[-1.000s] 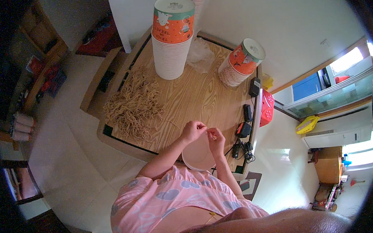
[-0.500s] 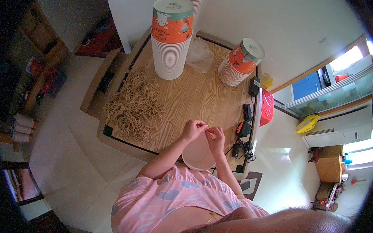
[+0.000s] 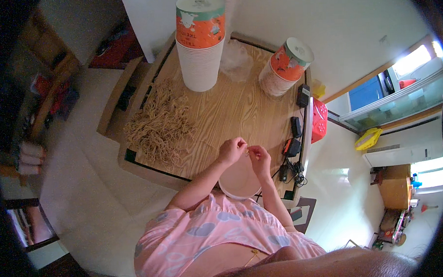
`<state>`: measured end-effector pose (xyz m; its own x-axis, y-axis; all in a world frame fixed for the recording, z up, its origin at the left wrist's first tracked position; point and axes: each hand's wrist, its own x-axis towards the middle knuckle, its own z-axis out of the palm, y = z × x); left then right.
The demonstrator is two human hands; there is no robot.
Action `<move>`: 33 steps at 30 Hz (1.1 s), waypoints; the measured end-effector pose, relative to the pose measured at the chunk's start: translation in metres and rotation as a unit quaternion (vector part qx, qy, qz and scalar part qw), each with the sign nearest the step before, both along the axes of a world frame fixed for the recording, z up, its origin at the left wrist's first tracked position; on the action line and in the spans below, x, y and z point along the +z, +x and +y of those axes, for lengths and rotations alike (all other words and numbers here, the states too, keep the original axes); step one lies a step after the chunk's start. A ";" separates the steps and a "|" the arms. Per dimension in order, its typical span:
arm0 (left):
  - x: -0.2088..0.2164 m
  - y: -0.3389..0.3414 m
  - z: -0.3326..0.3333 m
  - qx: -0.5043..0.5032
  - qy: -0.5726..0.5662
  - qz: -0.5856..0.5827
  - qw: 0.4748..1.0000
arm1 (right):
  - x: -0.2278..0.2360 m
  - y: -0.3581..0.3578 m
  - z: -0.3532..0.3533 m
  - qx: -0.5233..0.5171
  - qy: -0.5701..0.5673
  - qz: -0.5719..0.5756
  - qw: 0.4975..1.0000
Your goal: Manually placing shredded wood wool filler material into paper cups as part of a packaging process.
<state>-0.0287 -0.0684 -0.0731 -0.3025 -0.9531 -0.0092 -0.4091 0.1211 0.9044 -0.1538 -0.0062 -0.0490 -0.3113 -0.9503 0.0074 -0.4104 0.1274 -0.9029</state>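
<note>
The round, white, open-topped paper bucket (image 3: 238,183), just on the body side of both hands, looks light, thin-walled and easily dented, best held by its rim. The left hand (image 3: 233,150) and right hand (image 3: 260,159) angle inward at its far edge, fingertips pinched close together; what they grip cannot be made out.

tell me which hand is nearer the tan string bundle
Left. The left hand is apart from the tan string bundle, to its right; the right hand is farther off, past the left.
</note>
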 end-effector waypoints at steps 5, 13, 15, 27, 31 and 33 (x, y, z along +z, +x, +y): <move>-0.006 0.000 0.004 0.020 -0.051 -0.057 0.997 | -0.003 -0.007 -0.001 0.058 0.020 0.083 0.995; -0.022 -0.002 -0.007 -0.049 0.070 0.075 0.993 | 0.010 0.003 -0.004 0.008 -0.027 -0.088 0.996; -0.023 -0.003 -0.009 -0.064 0.072 0.096 0.991 | 0.000 0.000 -0.004 0.006 -0.018 -0.087 0.996; -0.006 -0.002 -0.004 -0.031 0.168 0.202 0.964 | 0.001 -0.001 0.001 -0.003 0.006 -0.061 0.998; 0.009 -0.004 0.000 -0.007 0.183 0.191 0.964 | -0.001 -0.005 0.001 0.005 0.018 -0.038 0.999; 0.002 -0.005 -0.001 0.008 0.125 0.136 0.983 | 0.000 -0.004 0.001 0.012 0.035 -0.016 0.999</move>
<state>-0.0335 -0.0693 -0.0714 -0.3117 -0.9359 -0.1641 -0.1482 -0.1227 0.9813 -0.1583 -0.0049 -0.0486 -0.2879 -0.9552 -0.0686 -0.3851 0.1811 -0.9049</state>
